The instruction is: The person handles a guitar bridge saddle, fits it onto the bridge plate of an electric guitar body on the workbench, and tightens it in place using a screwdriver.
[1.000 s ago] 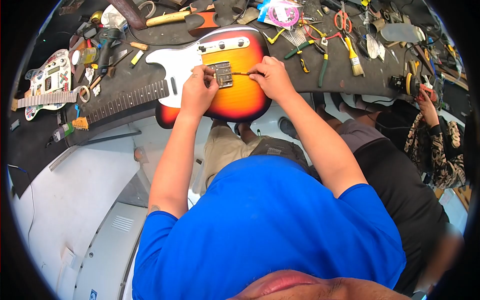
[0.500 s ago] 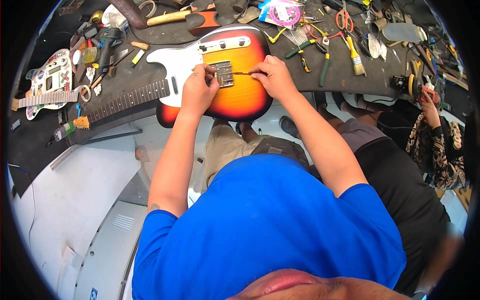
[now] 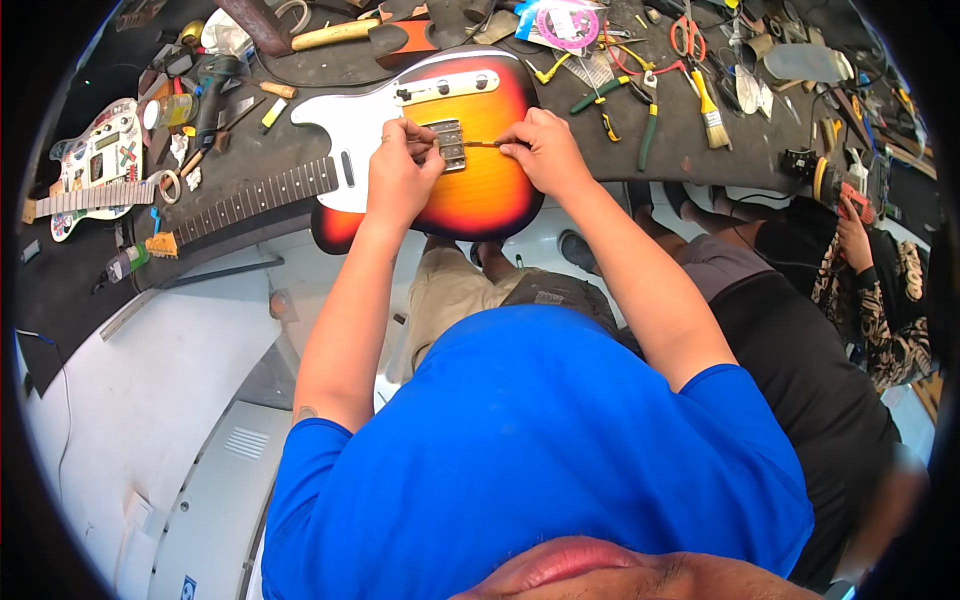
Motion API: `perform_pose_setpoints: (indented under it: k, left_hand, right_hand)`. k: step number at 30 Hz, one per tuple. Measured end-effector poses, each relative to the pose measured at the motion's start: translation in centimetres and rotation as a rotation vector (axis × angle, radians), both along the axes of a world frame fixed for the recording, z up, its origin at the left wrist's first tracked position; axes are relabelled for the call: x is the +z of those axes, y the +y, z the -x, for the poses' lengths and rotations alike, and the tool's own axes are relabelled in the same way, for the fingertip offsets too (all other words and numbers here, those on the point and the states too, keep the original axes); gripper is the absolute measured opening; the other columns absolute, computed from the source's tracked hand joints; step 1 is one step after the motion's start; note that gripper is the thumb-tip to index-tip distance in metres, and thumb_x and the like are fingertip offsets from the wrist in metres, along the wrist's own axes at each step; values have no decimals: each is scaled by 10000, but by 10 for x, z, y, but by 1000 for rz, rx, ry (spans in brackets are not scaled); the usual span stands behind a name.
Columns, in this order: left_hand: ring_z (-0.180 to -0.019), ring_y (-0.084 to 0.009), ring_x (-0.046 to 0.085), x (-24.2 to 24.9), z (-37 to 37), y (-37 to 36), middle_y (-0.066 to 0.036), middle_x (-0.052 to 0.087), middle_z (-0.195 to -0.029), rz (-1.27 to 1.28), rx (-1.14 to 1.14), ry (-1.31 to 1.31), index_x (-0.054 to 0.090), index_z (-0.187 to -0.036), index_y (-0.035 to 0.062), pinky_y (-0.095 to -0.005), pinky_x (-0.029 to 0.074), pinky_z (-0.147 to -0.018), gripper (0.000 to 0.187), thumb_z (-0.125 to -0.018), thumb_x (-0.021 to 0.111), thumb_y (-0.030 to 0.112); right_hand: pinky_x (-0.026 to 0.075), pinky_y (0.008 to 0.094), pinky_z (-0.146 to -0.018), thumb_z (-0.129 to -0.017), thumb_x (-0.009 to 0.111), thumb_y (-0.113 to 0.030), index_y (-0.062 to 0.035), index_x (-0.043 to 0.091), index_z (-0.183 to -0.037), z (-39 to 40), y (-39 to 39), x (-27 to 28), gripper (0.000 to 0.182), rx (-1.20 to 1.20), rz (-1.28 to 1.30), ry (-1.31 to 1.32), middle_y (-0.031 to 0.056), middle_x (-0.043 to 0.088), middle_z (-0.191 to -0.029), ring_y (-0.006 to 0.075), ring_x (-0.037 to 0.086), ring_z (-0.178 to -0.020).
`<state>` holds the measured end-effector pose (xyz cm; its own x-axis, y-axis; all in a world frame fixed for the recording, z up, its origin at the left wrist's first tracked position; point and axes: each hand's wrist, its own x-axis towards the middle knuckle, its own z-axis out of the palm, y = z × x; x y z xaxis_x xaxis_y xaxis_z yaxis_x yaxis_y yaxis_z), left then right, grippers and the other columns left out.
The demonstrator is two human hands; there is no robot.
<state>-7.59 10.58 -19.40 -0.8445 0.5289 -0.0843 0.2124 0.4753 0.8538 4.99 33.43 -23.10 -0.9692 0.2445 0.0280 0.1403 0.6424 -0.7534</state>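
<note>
A sunburst electric guitar (image 3: pixel 490 195) with a white pickguard lies flat on the dark workbench, its neck pointing left. My right hand (image 3: pixel 547 152) pinches a slim dark rod-like tool (image 3: pixel 482 145), whose left end meets the metal bridge (image 3: pixel 449 148). Its exact kind is too small to tell. At the bridge's left side, my left hand (image 3: pixel 402 168) has its thumb and fingers pressed together. Whatever those fingertips hold, if anything, is hidden. Above the bridge sits the metal control plate (image 3: pixel 448 88) with its knobs.
Behind the guitar lie a hammer (image 3: pixel 335 36), green-handled pliers (image 3: pixel 649 125), a paintbrush (image 3: pixel 708 108) and red scissors (image 3: pixel 688 38). A second, sticker-covered guitar (image 3: pixel 103 165) rests at the left. On the right, a co-worker's hand (image 3: pixel 853 235) touches a red tool (image 3: pixel 857 202).
My left fingers have shifted slightly at the bridge's left side. My right hand and the slim tool have barely moved. The co-worker's hand at the right has moved a little downward.
</note>
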Motion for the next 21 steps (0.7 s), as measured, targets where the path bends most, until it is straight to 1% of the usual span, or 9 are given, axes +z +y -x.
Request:
perform_pose_setpoints:
  k: [3,6,9,12,15,18,21]
  left_hand:
    - [-979,-281,826,-5,-1,0,-179,789,-1082,-32,25,6,509,-1177,-27,-363,657,-871,363,-925,769,-9]
    - [-988,-277,825,-3,-4,1,-174,787,-1077,-43,39,-47,501,-1185,-24,-359,654,-871,378,-926,776,-9]
    - [-1002,-269,823,-3,-5,1,-164,785,-1071,-87,12,-59,498,-1190,-21,-355,651,-872,381,-930,777,-13]
    - [-1008,-257,818,1,-6,2,-161,783,-1066,-44,-58,-17,500,-1188,-21,-350,647,-872,373,-936,775,-16]
    - [-973,-258,813,-4,-4,2,-164,782,-1065,-103,-20,-48,507,-1183,-22,-354,648,-857,373,-933,783,-11]
    - [-917,-256,804,1,2,-4,-158,786,-1047,-79,74,23,533,-1184,-13,-365,646,-834,355,-933,782,6]
    - [-878,-252,794,-7,8,-16,-140,787,-1015,73,-25,191,568,-1176,-3,-375,638,-812,317,-936,773,23]
  right_hand:
    - [466,454,-987,-863,836,-140,-136,821,-980,0,0,-1,118,1,-7,14,67,627,-940,300,626,-1025]
    - [463,455,-986,-862,837,-139,-138,821,-979,0,-1,-2,119,-4,-20,12,64,628,-940,298,628,-1030]
    - [460,458,-986,-858,837,-138,-143,820,-976,1,-4,-1,119,-20,-38,19,60,628,-941,295,631,-1036]
    - [457,461,-987,-855,837,-139,-149,821,-972,0,-7,1,119,-36,-49,15,56,628,-943,292,633,-1041]
    - [455,461,-991,-854,835,-140,-154,821,-972,1,-8,2,120,-46,-50,7,54,629,-945,289,633,-1047]
    - [454,463,-995,-856,832,-140,-156,822,-973,1,-9,2,118,-56,-70,-10,52,630,-947,287,633,-1055]
    - [454,465,-1001,-854,833,-137,-158,819,-969,2,-10,6,117,-60,-89,-25,50,633,-951,286,632,-1065]
